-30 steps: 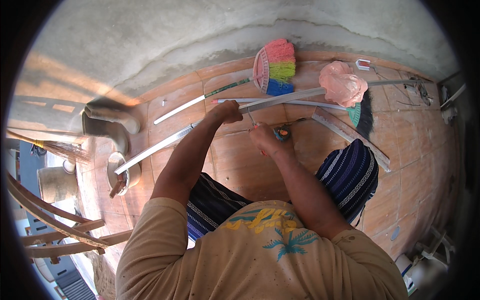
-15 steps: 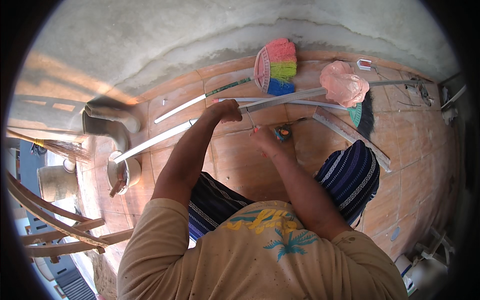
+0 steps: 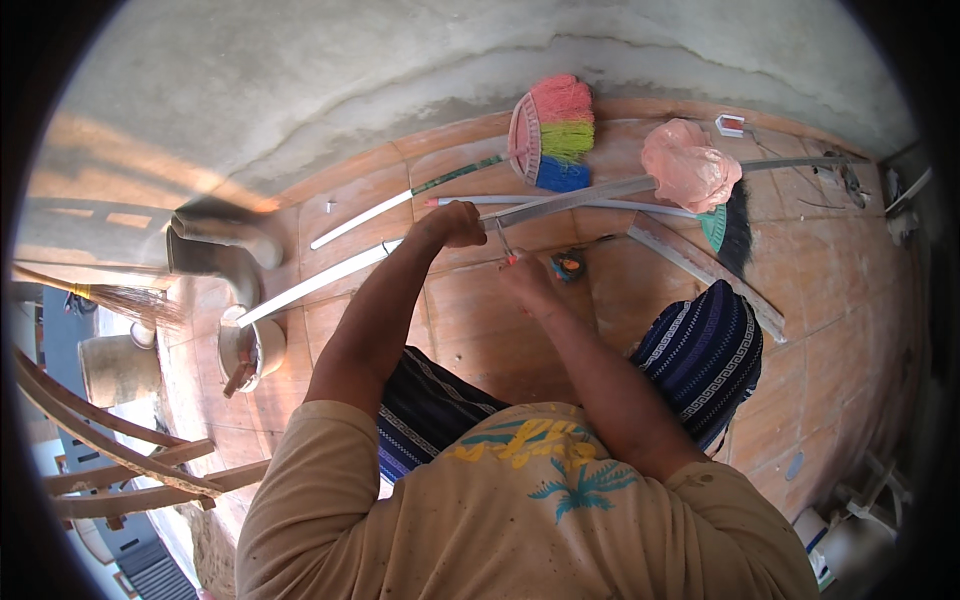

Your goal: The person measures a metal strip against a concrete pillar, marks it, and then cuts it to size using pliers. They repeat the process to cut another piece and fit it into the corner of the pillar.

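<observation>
The floor (image 3: 470, 310) is terracotta tile, meeting a rough grey concrete wall (image 3: 330, 90) along its far edge; at the left edge curved wooden rails (image 3: 110, 450) and a grey pot (image 3: 115, 365) stand in bright light. A small bucket (image 3: 250, 345) sits on the tiles near the left edge, its contents hard to make out. One long metal strip (image 3: 330, 275) runs from beside the bucket across the middle of the floor toward the right edge. The left hand (image 3: 455, 222) is closed around this strip, fingers curled over it. The right hand (image 3: 528, 280) is just in front of the strip, fingers pinched on a thin tool (image 3: 503, 243) too small to identify. One tape measure (image 3: 568, 265) lies just right of that hand. There are two brooms: a multicoloured broom (image 3: 555, 130) near the wall and a black broom (image 3: 728, 222) partly hidden under one pink bag (image 3: 688, 165). A second metal strip (image 3: 700, 270) lies angled toward the right. The person's knees are partly hidden by the arms.
</observation>
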The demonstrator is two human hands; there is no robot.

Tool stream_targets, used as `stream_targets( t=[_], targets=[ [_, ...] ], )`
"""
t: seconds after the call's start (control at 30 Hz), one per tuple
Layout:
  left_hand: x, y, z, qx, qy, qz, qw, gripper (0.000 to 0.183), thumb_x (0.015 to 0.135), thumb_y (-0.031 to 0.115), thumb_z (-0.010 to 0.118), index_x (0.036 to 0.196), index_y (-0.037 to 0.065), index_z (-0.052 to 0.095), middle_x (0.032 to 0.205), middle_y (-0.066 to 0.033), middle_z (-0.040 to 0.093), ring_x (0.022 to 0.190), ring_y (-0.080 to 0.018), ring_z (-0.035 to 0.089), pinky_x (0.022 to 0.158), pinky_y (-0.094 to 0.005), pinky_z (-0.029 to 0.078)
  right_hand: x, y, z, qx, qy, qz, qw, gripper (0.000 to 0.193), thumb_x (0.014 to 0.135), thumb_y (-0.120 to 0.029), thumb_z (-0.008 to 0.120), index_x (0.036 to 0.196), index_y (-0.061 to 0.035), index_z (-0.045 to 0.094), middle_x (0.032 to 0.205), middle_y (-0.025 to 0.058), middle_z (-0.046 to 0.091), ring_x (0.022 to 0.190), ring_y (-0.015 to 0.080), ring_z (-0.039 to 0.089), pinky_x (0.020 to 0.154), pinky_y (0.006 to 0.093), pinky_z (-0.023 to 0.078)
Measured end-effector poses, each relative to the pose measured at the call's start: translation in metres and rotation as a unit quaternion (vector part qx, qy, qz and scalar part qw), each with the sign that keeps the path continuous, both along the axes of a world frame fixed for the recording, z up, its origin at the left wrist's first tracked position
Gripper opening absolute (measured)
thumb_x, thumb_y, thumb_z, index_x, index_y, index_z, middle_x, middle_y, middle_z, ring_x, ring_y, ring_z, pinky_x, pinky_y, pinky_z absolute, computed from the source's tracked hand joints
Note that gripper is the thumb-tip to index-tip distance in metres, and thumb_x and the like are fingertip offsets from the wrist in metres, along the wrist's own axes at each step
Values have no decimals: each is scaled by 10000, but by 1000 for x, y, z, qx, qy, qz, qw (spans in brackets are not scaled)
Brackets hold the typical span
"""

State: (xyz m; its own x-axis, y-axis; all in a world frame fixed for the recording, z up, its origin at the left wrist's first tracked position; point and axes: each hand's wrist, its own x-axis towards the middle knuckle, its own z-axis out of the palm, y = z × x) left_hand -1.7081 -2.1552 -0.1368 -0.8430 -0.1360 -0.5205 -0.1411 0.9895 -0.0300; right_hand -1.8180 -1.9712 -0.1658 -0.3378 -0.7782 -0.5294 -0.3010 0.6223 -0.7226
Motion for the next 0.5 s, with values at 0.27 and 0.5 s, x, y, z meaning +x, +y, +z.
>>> stream_targets(
  t=[0.27, 0.5],
  targets=[
    [-2, 10, 17, 164, 28, 329, 930, 433, 831, 332, 634, 1030, -40, 729, 1097, -235, 732, 1032, -381, 707, 896, -435, 569, 0, -3, 22, 54, -12, 1, 998, 411, 948, -249, 573, 1255, 24, 581, 1158, 301, 672, 1018, 435, 648, 840, 502, 510],
    [-7, 5, 16, 140, -4, 329, 934, 448, 841, 385, 633, 964, -39, 713, 931, -211, 730, 960, -358, 718, 930, -436, 537, 4, 1, 34, 22, 26, 4, 999, 478, 983, -330, 591, 1250, 66, 587, 1248, 336, 644, 1214, 475, 617, 1012, 522, 501]
  ],
)
